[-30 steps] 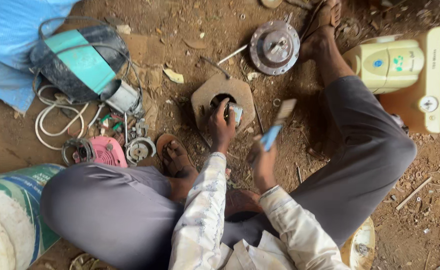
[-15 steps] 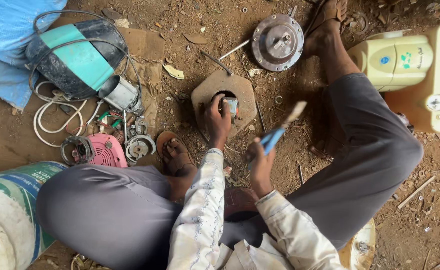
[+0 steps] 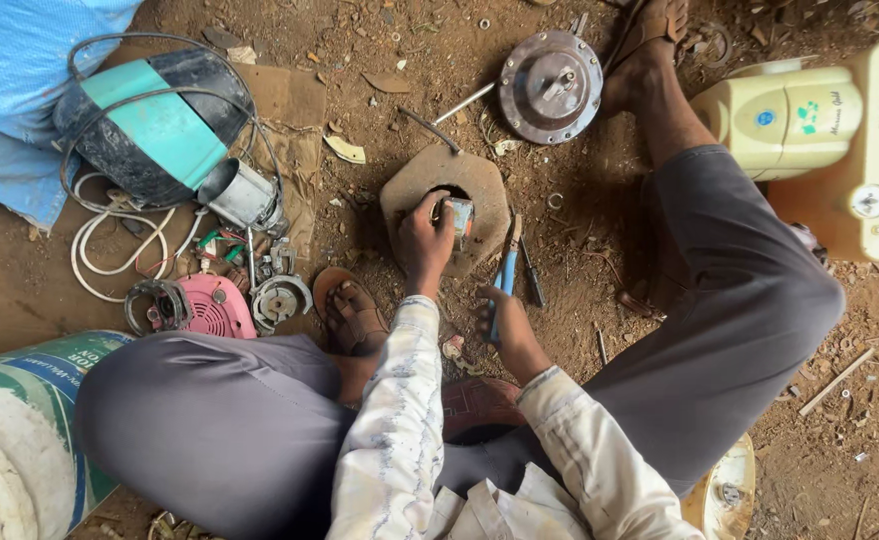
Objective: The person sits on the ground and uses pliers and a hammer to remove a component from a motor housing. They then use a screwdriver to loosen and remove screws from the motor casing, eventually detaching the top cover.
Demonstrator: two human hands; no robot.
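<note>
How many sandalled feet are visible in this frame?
2: one sandalled foot beside the pink fan cover, the other foot at the top by the round metal cover. None seems hidden.

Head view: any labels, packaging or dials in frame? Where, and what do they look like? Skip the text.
Appliance: upper right, cream, blocky; small round blue badge and green print on top.
Dial: right edge, round, white, on the appliance's base.
Sack: lower left, white with green printed band.
Tarp: upper left, plain blue.

Left hand (image 3: 425, 235) fingers curled, gripping; right hand (image 3: 507, 325) fisted.
</note>
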